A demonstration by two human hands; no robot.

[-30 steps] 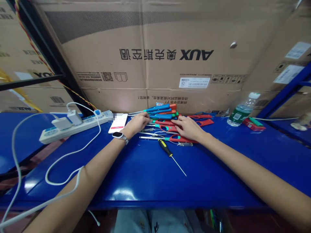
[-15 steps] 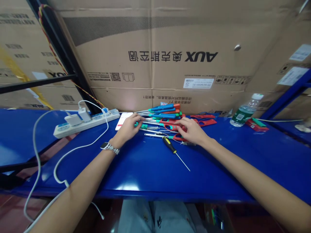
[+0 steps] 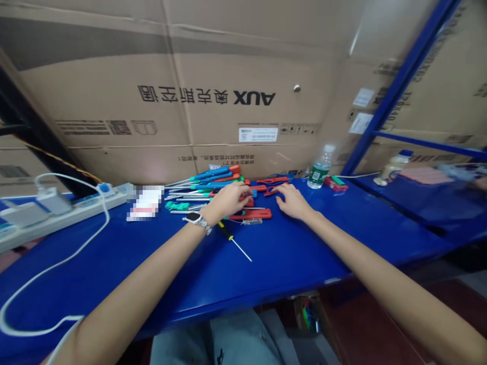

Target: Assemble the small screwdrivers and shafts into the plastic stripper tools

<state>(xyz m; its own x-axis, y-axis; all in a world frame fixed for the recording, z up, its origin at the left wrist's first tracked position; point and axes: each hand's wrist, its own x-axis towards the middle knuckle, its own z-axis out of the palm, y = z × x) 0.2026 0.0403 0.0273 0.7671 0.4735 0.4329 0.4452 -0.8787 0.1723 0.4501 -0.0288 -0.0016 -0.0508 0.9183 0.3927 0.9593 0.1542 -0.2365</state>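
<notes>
My left hand [image 3: 229, 198], with a watch and bracelet at the wrist, reaches over a pile of long metal-necked tools. Its fingers are curled among the red handles; what lies in them is hidden. Several blue-handled tools [image 3: 215, 175] lie behind it, side by side. A red-handled tool [image 3: 261, 214] lies in front. To the right, my right hand [image 3: 292, 200] has its bent fingertips on the end of a red plastic casing [image 3: 271, 191]. A black and yellow screwdriver [image 3: 230, 237] lies partly under my left wrist. Small green parts [image 3: 177, 206] sit left of that hand.
A white power strip [image 3: 85, 209] with plugged-in chargers and a white cable is at left, near a blurred white rectangle [image 3: 146, 202]. A water bottle [image 3: 318, 170] and a red box [image 3: 335, 184] stand at right. Behind the blue table [image 3: 304, 253] rises a large cardboard box [image 3: 182, 56].
My view has turned right. My left hand has moved from the green parts to the red handles. The right hand has gone from those handles to the red casing further right.
</notes>
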